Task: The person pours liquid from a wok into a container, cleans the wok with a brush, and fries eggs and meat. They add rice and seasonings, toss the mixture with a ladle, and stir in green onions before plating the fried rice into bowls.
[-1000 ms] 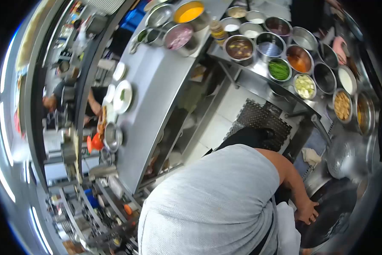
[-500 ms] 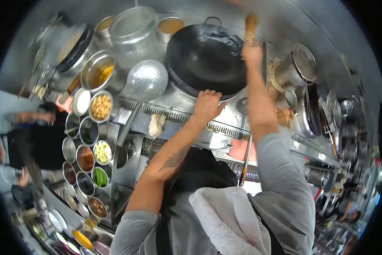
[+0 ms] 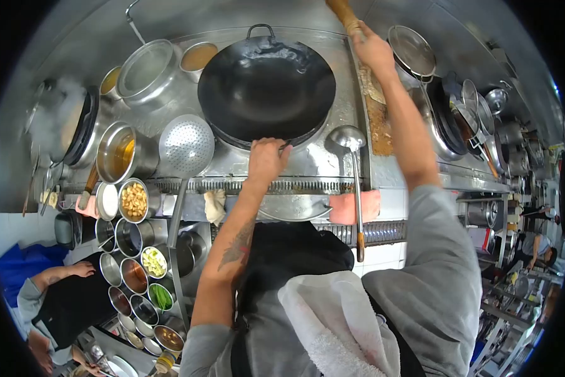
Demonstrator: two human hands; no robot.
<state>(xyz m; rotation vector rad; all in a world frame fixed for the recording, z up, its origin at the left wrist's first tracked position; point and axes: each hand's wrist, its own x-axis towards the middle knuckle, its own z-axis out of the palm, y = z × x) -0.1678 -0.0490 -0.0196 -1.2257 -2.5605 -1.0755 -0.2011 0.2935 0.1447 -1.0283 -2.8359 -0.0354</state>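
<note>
A big black wok (image 3: pixel 266 88) sits on the burner, with a little liquid shining near its far edge. My left hand (image 3: pixel 267 160) is closed on the wok's near handle. Up at the right, beyond the wok's side, my right hand (image 3: pixel 373 49) grips a wooden brush (image 3: pixel 344 14), whose far end runs out of the frame. A steel ladle (image 3: pixel 347 137) with a wooden-tipped handle lies right of the wok. Left of the wok rests a perforated skimmer (image 3: pixel 187 146).
Pots of ingredients (image 3: pixel 134 200) stand at the left, near a pot of oil (image 3: pixel 118 152). A strainer over a pot (image 3: pixel 146 70) is at the back left. Another strainer (image 3: pixel 412 51) stands at the right. A co-worker (image 3: pixel 62 295) is at the far left.
The view has shifted, and the wok appears further left. My left hand has closed on the near handle from an open pose at the rim. My right hand has moved away from the wok with the brush.
</note>
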